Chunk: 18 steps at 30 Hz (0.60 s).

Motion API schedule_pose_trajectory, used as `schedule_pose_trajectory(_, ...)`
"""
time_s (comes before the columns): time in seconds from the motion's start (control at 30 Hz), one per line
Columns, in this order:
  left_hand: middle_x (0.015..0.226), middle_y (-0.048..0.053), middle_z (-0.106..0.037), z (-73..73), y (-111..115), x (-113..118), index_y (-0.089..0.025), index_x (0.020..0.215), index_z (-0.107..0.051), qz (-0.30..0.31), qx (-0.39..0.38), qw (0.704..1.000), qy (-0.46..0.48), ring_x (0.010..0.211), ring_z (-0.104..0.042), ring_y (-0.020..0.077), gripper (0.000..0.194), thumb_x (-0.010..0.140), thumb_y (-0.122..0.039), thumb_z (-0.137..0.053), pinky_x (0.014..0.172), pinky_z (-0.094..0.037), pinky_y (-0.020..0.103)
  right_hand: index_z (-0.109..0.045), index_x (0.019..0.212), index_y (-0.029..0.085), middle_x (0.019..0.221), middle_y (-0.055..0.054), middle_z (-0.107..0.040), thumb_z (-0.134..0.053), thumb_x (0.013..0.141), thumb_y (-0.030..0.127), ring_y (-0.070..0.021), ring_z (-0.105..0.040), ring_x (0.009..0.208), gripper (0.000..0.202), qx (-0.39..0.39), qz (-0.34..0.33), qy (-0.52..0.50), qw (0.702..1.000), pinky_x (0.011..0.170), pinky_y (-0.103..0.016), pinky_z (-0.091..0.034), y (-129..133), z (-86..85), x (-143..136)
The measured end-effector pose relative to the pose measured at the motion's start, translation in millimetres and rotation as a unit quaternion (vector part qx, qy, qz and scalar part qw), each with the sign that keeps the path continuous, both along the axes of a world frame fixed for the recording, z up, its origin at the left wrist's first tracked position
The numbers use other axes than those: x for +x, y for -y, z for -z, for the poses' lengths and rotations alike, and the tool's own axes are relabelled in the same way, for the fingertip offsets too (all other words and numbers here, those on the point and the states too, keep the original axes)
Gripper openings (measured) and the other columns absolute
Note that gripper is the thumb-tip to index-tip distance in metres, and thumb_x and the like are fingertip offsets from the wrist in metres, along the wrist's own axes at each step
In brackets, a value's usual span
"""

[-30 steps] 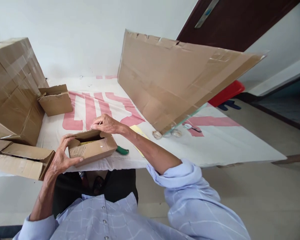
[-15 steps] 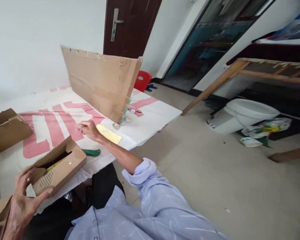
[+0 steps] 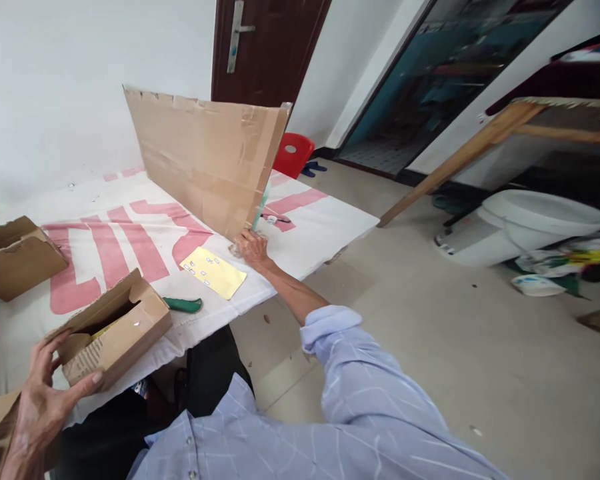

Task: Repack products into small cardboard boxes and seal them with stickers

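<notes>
My left hand (image 3: 47, 390) grips the near left end of a small open cardboard box (image 3: 125, 337), with the thumb on its front side and the fingers over the rear. Inside the box something yellow shows, mostly hidden. At the foot of a large standing cardboard sheet (image 3: 205, 160), my right hand (image 3: 253, 249) has its fingers curled down among small pale ring-shaped pieces (image 3: 235, 250); whatever is under the fingers is hidden. A yellow card (image 3: 215, 272) with several small white labels lies just left of that wrist. Beside the box's right end is a green-handled tool (image 3: 184, 305).
Another open cardboard box (image 3: 20, 257) stands on the left of the cloth-covered table (image 3: 305, 233). Behind the sheet are a dark thin item (image 3: 275, 219) and a red chair (image 3: 294, 153). A white bucket (image 3: 525, 223) lies on the floor at right, near a wooden table leg (image 3: 445, 170).
My right hand has moved right and away from me, from above the table beside the yellow card to the ring-shaped pieces. The card is now uncovered. My left hand stays on the box.
</notes>
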<state>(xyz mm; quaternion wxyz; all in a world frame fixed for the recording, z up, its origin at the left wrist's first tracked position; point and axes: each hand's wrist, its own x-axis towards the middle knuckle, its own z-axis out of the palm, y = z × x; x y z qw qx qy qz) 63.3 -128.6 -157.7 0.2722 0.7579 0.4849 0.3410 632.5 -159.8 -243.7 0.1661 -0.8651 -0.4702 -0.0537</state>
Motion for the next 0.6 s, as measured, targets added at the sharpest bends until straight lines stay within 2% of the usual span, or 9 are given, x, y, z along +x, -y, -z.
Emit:
schedule_pose_trajectory(0.2, 0.159, 0.011, -0.054, -5.7, 5.9, 3.7, -0.03, 0.141, -0.065, 0.004, 0.007, 1.0, 0.0, 0.147, -0.058, 0.0431, 0.084, 0.072, -0.071, -0.09, 0.119, -0.057, 0.062, -0.082, 0.109, 0.014, 0.116, -0.016, -0.075, -0.048, 0.113, 0.025, -0.023, -0.062, 0.093, 0.036, -0.032, -0.018, 0.027, 0.999, 0.077, -0.034, -0.037, 1.1, 25.8, -3.2)
schedule_pose_trajectory(0.43, 0.157, 0.013, -0.055, -8.7, 11.5, 2.4, -0.028, 0.141, -0.065, 0.02, 0.011, 1.0, -0.011, 0.146, -0.059, 0.0424, 0.088, 0.07, -0.072, -0.092, 0.115, -0.058, 0.059, -0.083, 0.111, 0.018, 0.116, -0.016, -0.075, -0.046, 0.111, 0.027, -0.0267, -0.063, 0.098, 0.039, -0.031, -0.058, 0.037, 0.997, 0.075, -0.036, -0.04, 13.7, 41.2, -9.0)
schedule_pose_trajectory(0.6, 0.161, 0.014, -0.052, -9.6, 17.0, 2.0, -0.028, 0.146, -0.061, 0.044, -0.008, 0.999, 0.001, 0.151, -0.055, 0.0418, 0.089, 0.071, -0.063, -0.096, 0.115, -0.058, 0.056, -0.081, 0.121, 0.02, 0.121, -0.014, -0.073, -0.056, 0.108, 0.034, -0.0245, -0.064, 0.097, 0.031, -0.019, -0.1, 0.047, 0.994, 0.071, -0.033, -0.036, 27.6, 57.6, 1.9)
